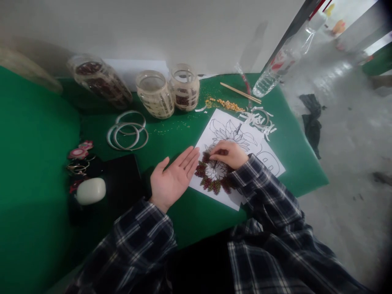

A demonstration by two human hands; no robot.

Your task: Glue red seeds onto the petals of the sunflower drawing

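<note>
A white sheet with printed flower outlines lies at a slant on the green table. Dark red and greenish beans or seeds cover many petals around the lower flower. Over the upper left of that flower, my right hand has thumb and fingers pinched together; whatever is between the tips is too small to make out. My left hand is palm up with fingers stretched out, just left of the sheet. Its fingertips come close to the paper's left edge, and I see nothing certain in the palm.
Behind the sheet stand glass jars, a bottle, chopsticks, yellow corn kernels and white paper strips. Tape rings lie left. A white rounded case rests by a black flat object. The table edge is right.
</note>
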